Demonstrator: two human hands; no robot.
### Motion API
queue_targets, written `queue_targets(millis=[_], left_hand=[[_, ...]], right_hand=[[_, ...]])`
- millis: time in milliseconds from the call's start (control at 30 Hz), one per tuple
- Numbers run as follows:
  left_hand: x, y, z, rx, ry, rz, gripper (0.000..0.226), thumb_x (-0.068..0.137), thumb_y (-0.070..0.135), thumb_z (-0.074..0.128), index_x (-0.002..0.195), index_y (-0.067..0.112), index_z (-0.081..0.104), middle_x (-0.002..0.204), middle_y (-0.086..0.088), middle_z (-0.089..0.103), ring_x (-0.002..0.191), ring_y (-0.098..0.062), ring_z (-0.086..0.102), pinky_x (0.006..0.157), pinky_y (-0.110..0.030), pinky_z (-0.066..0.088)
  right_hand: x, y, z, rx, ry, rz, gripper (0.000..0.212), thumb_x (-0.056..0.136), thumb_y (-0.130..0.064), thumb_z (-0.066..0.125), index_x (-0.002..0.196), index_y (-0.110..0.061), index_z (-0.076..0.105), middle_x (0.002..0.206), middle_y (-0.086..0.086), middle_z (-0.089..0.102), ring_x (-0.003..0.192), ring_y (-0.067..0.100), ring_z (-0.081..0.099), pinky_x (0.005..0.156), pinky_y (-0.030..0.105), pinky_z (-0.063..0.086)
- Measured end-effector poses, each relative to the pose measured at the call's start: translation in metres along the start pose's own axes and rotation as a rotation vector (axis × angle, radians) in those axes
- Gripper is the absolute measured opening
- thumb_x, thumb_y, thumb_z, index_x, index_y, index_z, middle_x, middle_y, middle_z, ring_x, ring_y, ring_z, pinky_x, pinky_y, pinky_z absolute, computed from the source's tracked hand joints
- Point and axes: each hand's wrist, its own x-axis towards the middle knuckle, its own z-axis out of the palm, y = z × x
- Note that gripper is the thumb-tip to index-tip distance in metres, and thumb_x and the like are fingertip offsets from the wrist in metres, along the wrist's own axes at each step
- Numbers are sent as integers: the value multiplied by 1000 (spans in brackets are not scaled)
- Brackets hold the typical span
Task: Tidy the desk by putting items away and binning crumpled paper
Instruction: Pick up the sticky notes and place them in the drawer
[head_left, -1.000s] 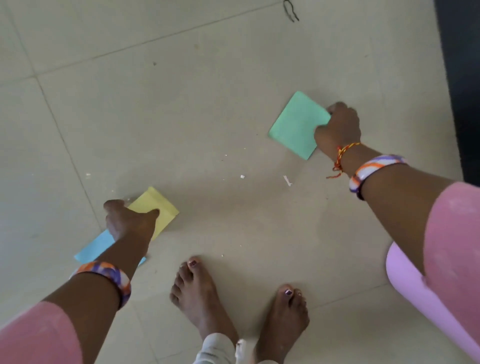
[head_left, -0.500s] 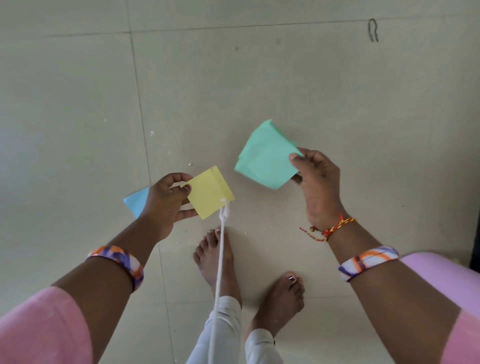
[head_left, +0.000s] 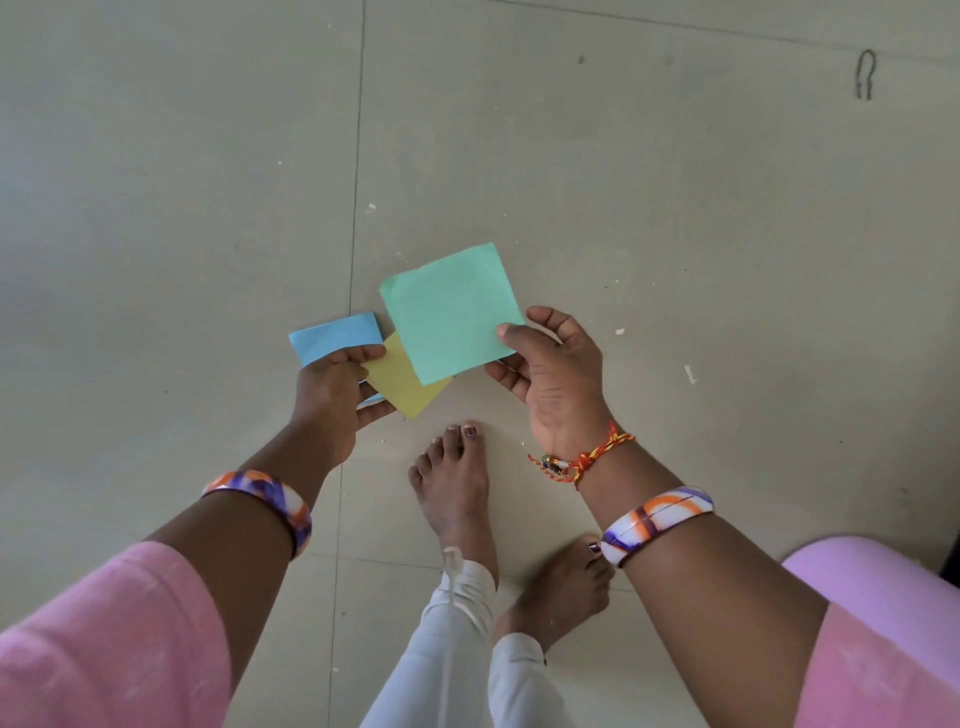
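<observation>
I stand over a tiled floor, both hands raised in front of me. My left hand (head_left: 337, 395) pinches two paper squares together: a blue one (head_left: 332, 338) and a yellow one (head_left: 402, 387). My right hand (head_left: 550, 374) pinches the right edge of a larger green paper square (head_left: 449, 314). The green square overlaps the top corner of the yellow one. All three papers are flat, not crumpled, and held in the air above the floor.
The pale tiled floor (head_left: 675, 234) carries small white scraps (head_left: 690, 374) and a dark bent hairpin (head_left: 865, 73) at the far right. My bare feet (head_left: 457, 483) are below the hands. A lilac object (head_left: 883, 587) sits at the lower right edge.
Both hands lifted the papers off the floor and rose. They have since moved toward each other, so the green square now overlaps the yellow one.
</observation>
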Motion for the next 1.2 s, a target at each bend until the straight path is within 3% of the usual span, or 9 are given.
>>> queue_targets(millis=[233,333,500,633,733,967,1067,1133,1200], left_hand=[[8,-9,-28,-230,-105,-13,39,94,43,35,76,16,55,76,-1,59,72,-17,58,67,-30,47],[18,-21,-43,-145,-7,93,5,92,16,53,89,20,52,85,-3,58,79,-19,57,64,-29,49],[39,-31,-64,-131,114,166,55,88,0,56,135,9,30,94,-3,54,85,-16,54,83,-34,47],[57,-30,-64,-7,204,124,39,76,14,68,110,12,49,85,1,44,86,-21,47,68,-33,44],[63,-35,-60,-89,188,64,37,84,5,61,115,13,42,94,-3,51,78,-17,52,67,-28,46],[38,-47,-52,-102,53,-26,46,85,4,61,128,3,45,108,-7,56,82,-10,58,74,-27,48],[16,-51,-53,-49,108,-14,79,78,15,73,142,13,27,135,-8,41,115,-21,51,96,-36,44],[-8,-50,-59,-115,28,-10,83,75,14,75,142,10,26,128,-8,50,110,-23,54,89,-34,47],[-36,-48,-66,-136,-89,16,54,74,11,75,122,5,51,107,-9,63,97,-26,60,75,-31,50]], right_hand=[[15,48,15,-679,-98,-31,24,81,-2,63,80,-23,53,81,4,63,61,16,59,50,22,52],[21,64,30,-891,-165,-108,17,79,-4,64,90,-15,58,86,7,65,69,18,60,56,19,49],[36,74,50,-1334,-286,-200,34,78,-9,64,111,-13,59,111,6,62,103,23,56,81,22,39],[48,81,66,-1256,-264,-143,56,78,-14,67,128,-13,43,115,5,59,106,22,56,78,18,34],[49,87,76,-1185,-188,-111,67,76,-20,72,133,-14,38,120,5,56,109,22,55,87,25,39],[39,95,75,-1061,-227,43,24,78,-16,70,100,-7,66,103,13,69,96,29,66,88,38,53],[22,84,64,-970,-209,69,21,79,-14,70,99,-9,66,104,15,69,95,29,66,90,42,52],[1,72,57,-935,-231,107,21,80,-11,69,101,-7,65,106,17,68,93,28,66,90,42,52],[-24,60,51,-960,-276,121,25,81,-8,69,104,-2,65,108,19,67,92,27,65,89,41,53]])
